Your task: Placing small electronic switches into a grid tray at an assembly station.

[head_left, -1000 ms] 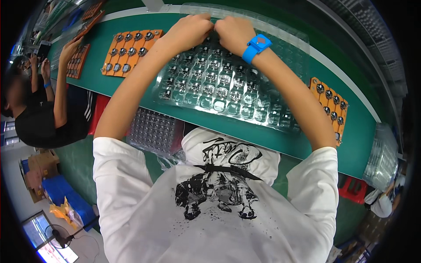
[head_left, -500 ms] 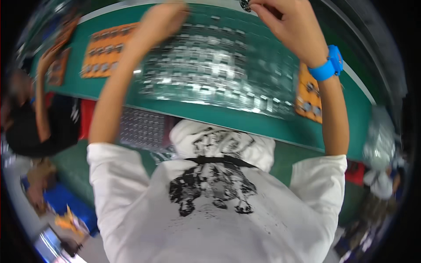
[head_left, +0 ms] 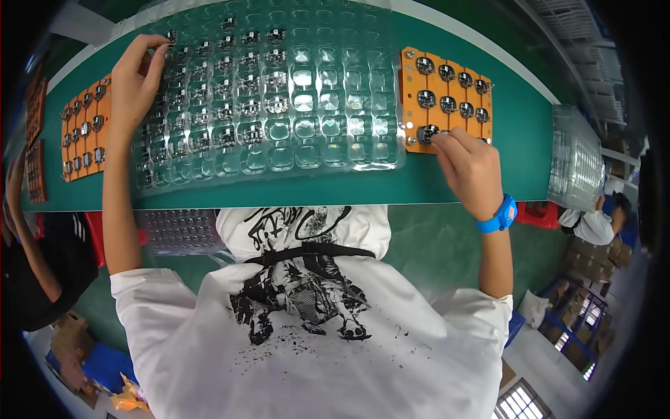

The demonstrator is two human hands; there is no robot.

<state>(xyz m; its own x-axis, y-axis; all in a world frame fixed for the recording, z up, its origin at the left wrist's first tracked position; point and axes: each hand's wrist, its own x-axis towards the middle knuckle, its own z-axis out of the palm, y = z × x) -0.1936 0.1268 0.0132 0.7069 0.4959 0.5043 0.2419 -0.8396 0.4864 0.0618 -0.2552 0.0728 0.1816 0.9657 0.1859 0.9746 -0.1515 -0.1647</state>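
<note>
A clear plastic blister tray lies across the green bench, with small electronic parts in many pockets on its left and middle. At the tray's far left, my left hand pinches a small part between thumb and fingertips. My right hand is closed at the near left corner of an orange fixture board. Its fingertips grip a small dark round electronic part at that corner position. More round parts sit in rows on this board.
Another loaded orange board lies left of my left forearm. A stack of clear trays stands at the bench's right end. A co-worker's arm is at the far left beside more orange boards. Red stools stand below the bench edge.
The view has swung right. My right hand has come down from the far edge with a small part to the right board. My left hand has moved onto the tray's far left.
</note>
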